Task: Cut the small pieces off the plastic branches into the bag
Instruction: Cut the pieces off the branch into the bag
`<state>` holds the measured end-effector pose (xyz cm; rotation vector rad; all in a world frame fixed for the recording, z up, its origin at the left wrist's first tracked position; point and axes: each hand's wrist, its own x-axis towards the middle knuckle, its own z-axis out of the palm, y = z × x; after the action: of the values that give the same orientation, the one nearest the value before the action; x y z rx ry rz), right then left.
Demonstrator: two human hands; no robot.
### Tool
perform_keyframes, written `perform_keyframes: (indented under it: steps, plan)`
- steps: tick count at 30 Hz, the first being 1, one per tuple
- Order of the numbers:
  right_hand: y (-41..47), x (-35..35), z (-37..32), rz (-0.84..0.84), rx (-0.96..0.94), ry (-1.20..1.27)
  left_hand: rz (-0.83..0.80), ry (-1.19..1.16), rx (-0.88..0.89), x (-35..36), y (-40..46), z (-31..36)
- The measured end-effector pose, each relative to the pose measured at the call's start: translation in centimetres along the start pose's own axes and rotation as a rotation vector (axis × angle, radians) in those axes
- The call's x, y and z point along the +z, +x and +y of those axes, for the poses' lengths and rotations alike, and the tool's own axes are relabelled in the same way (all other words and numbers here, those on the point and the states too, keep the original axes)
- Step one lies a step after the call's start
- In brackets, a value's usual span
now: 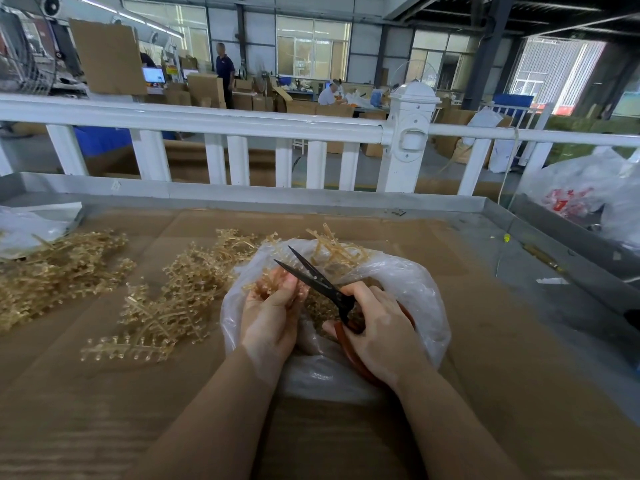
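**Scissors open over the bag, branch held in the other hand**

Gripping the red handles of the scissors (323, 287), the right hand (377, 336) has its fingers curled through and around the loops; the dark blades stand apart in a narrow V, tips pointing up and away from the person; the left hand (273, 306) curls its fingers round a small plastic branch (266, 284), holding it just beside the lower blade, above the mouth of the clear plastic bag (412, 282); both hands sit over the bag, which lies open on the cardboard-covered table (485, 341); inside it, amber cut pieces (317, 306) show between the hands, and a bundle of pale stripped stems (334, 249) sticks out at its far rim.

Left of the bag lies a loose heap of uncut branches (180, 292); a second heap (59, 268) lies further left, near another crumpled clear bag (31, 226) at the table's edge; beyond the table runs a white railing (221, 121), with cardboard boxes (204, 86) and people at work behind it.
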<state>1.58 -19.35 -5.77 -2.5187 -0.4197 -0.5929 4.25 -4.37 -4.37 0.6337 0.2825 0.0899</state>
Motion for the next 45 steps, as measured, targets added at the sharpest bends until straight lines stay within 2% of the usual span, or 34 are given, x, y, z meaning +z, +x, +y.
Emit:
perform_keyframes:
  steps: [23,34,45]
  plan:
    - [-0.07,0.16,-0.12,0.049,-0.031,0.006,-0.056,-0.007,-0.010,-0.36,0.30,0.11]
    - [0.04,0.04,-0.04,-0.005,-0.044,-0.027,-0.034,0.031,-0.044,-0.57,0.44,0.20]
    - [0.40,-0.55,-0.35,-0.089,-0.019,0.053,-0.042,0.064,-0.046,-0.35,0.21,0.31]
